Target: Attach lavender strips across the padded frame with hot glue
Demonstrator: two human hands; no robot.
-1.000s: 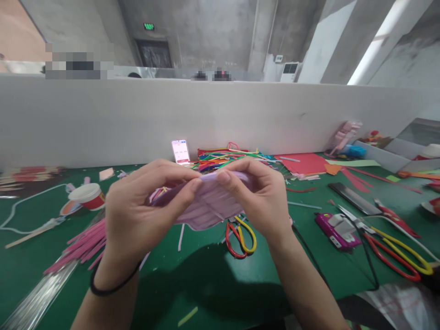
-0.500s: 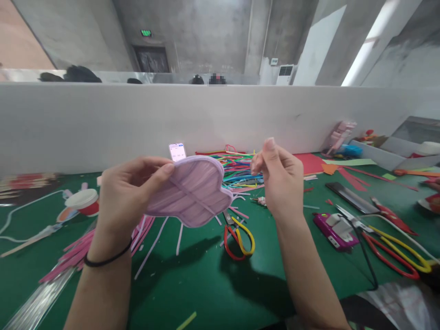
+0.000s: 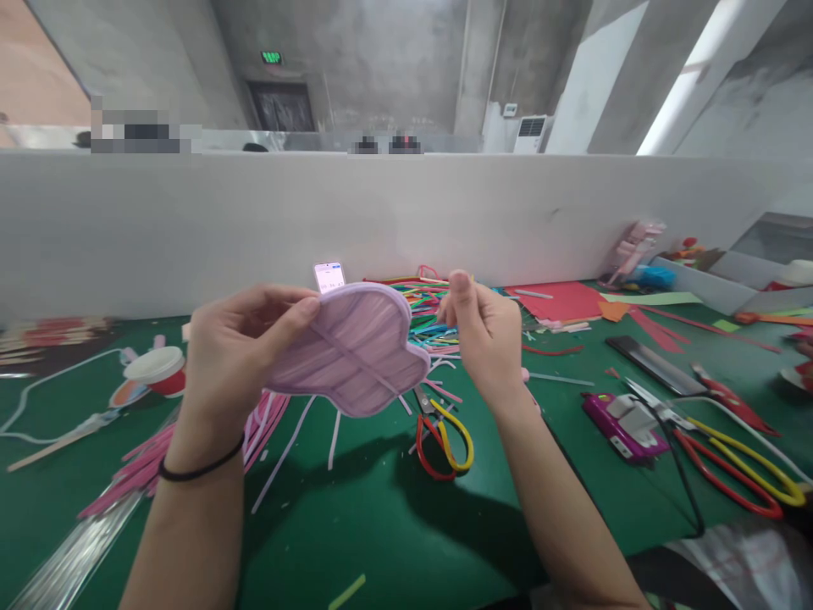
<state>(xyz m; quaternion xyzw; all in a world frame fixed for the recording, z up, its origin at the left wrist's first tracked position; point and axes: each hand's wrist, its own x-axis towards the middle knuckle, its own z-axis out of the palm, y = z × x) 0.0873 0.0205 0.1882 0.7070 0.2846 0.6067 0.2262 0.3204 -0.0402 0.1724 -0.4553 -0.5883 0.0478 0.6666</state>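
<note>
My left hand (image 3: 232, 352) pinches a flat lilac wing-shaped piece (image 3: 359, 343) by its upper left edge, thumb in front. The piece has a raised rim, stripes across it and a thin diagonal strip over its face; it is held up above the table. To its right, apart from it, my right hand (image 3: 483, 335) is raised with thumb and curled fingers closed together. Whatever those fingers may hold cannot be made out. Below the piece lie scissors (image 3: 454, 449) with red and yellow handles. Multicoloured fuzzy craft stems (image 3: 425, 309) are heaped behind both hands.
On the green table (image 3: 381, 542) are pink stems (image 3: 143, 457), a lidded paper cup (image 3: 156, 368), a propped phone (image 3: 329, 277), a purple power strip (image 3: 626, 428), larger scissors (image 3: 730, 466) and red paper (image 3: 559, 301). A white partition (image 3: 394, 212) closes off the back.
My right hand has moved left, closer to the lilac piece, with its fingers still closed. My left hand and the piece have stayed nearly in place.
</note>
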